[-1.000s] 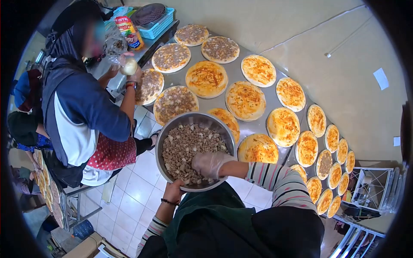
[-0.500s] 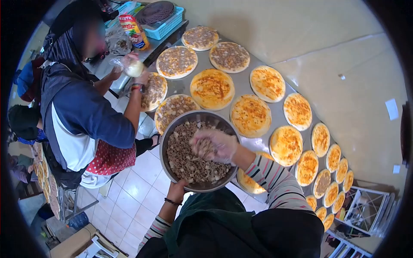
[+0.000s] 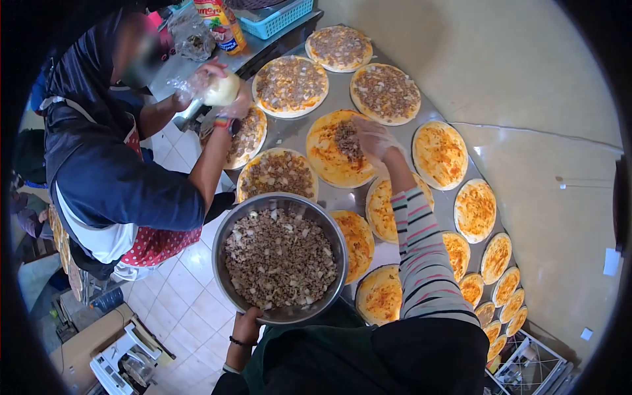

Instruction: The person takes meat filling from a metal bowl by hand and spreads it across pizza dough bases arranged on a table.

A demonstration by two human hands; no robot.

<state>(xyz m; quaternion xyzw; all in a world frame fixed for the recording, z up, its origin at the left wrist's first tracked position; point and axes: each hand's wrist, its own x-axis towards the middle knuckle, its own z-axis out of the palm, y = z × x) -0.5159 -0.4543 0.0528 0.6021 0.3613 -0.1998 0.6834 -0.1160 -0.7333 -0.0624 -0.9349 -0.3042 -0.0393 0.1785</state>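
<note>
On a red-and-yellow packet (image 3: 222, 27) near the edge of the metal counter (image 3: 259, 49), large letters seemed to end in "mayo"; its smaller print was too blurred.

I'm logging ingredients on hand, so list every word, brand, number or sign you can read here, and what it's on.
"mayo": on the red-and-yellow package; it looks like the end of a longer word, whose start is unclear.
Package's smaller print: too small to read.
Larger white slip at right: no legible writing.
</note>
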